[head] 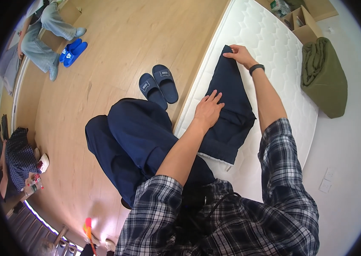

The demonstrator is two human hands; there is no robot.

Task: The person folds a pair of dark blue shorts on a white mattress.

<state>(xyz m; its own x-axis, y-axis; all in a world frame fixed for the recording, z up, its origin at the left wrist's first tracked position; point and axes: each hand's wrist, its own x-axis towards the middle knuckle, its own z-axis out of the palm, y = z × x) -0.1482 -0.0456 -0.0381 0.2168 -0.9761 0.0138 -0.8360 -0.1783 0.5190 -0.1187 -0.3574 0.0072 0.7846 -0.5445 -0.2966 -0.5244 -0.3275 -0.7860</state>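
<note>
A dark navy garment [231, 92] lies on the white quilted mattress [273, 64]. It looks like folded trousers or shorts, but the picture does not settle which. Its narrow end points away from me, and a pale edge shows along the wide end near my lap. My right hand [240, 55], with a black band on the wrist, pinches the far tip between thumb and fingers. Flat on the garment's left side rests my left hand [208, 108], fingers slightly spread. Creases run across the cloth to the right of that hand.
Dark slide sandals [158, 86] stand on the wooden floor beside the bed. A green rolled quilt [324, 76] and a divided wooden box [302, 24] are along the right. Two people sit at the left, one near blue slides [73, 52]. Wall sockets [327, 180] are at right.
</note>
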